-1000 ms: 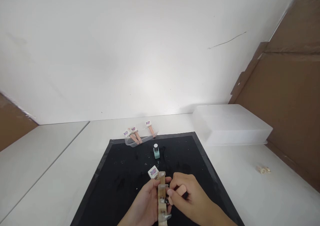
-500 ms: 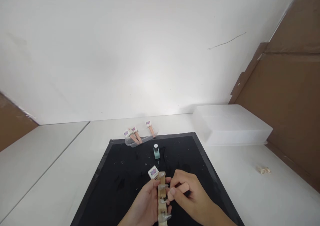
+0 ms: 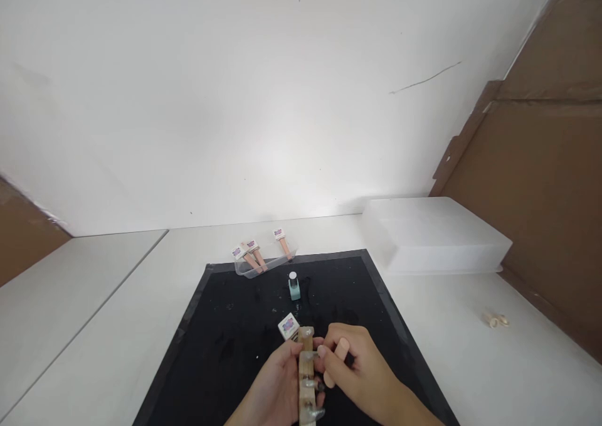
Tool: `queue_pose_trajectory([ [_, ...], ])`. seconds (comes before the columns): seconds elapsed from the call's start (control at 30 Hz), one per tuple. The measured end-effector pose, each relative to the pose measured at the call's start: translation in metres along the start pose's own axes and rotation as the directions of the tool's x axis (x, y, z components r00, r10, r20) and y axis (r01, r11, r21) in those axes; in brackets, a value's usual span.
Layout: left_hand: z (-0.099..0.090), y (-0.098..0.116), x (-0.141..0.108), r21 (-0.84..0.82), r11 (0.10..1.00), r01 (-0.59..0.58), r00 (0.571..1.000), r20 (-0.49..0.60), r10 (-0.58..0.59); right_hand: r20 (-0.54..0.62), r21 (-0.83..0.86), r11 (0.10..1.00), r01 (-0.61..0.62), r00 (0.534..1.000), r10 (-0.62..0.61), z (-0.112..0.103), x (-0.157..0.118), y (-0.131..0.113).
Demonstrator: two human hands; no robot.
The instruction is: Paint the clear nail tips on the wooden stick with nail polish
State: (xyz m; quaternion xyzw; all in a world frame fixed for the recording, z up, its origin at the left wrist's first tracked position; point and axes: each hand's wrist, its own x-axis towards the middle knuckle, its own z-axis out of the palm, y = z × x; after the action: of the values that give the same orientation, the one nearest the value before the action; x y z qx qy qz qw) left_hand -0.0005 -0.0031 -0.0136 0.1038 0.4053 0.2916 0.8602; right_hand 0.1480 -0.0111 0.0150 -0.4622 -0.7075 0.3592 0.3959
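Observation:
Near the bottom centre, my left hand point(image 3: 277, 382) is wrapped round a wooden strip point(image 3: 306, 366) that bears several clear nail-shaped tips. Just right of the strip, my right hand point(image 3: 360, 372) holds a short pinkish stick point(image 3: 337, 362), tilted, with its thumb and finger close to one of the tips. A white square piece with a purple print point(image 3: 288, 327) lies beyond my left fingertips, partly hidden by the strip. Farther up on the black mat point(image 3: 226, 325) stands a teal bottle point(image 3: 294, 287) with a black and white cap.
A clear tray point(image 3: 277, 263) at the mat's back edge holds several pink sticks with white printed heads. A translucent white bin point(image 3: 437, 238) sits at the back right. Small beige rings point(image 3: 496, 319) lie on the white table point(image 3: 437, 325) at right.
The pinkish stick has turned from slanting sideways to more upright in my right hand. My right thumb and finger have moved slightly up along the strip. The strip has shifted slightly.

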Motion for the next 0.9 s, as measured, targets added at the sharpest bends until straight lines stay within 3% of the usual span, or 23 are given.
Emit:
queue_pose_trajectory([
  [0.17, 0.000, 0.002, 0.000, 0.017, 1.000, -0.015, 1.000, 0.013, 0.015, -0.044, 0.106, 0.994, 0.025, 0.999, -0.020, -0.002, 0.001, -0.002],
  [0.3, 0.007, 0.004, -0.003, 0.042, 0.999, 0.001, 1.000, -0.030, 0.000, 0.013, 0.174, 0.984, 0.028, 0.999, -0.031, -0.002, 0.001, -0.004],
  [0.47, 0.008, 0.001, -0.005, 0.071, 0.997, 0.005, 0.999, -0.049, -0.002, 0.068, 0.134, 0.991, 0.019, 0.997, -0.028, 0.001, 0.000, -0.004],
  [0.9, 0.007, 0.002, -0.004, 0.066, 0.998, 0.003, 1.000, 0.014, -0.004, 0.044, 0.074, 0.994, -0.076, 0.996, 0.073, 0.004, 0.001, 0.000],
])
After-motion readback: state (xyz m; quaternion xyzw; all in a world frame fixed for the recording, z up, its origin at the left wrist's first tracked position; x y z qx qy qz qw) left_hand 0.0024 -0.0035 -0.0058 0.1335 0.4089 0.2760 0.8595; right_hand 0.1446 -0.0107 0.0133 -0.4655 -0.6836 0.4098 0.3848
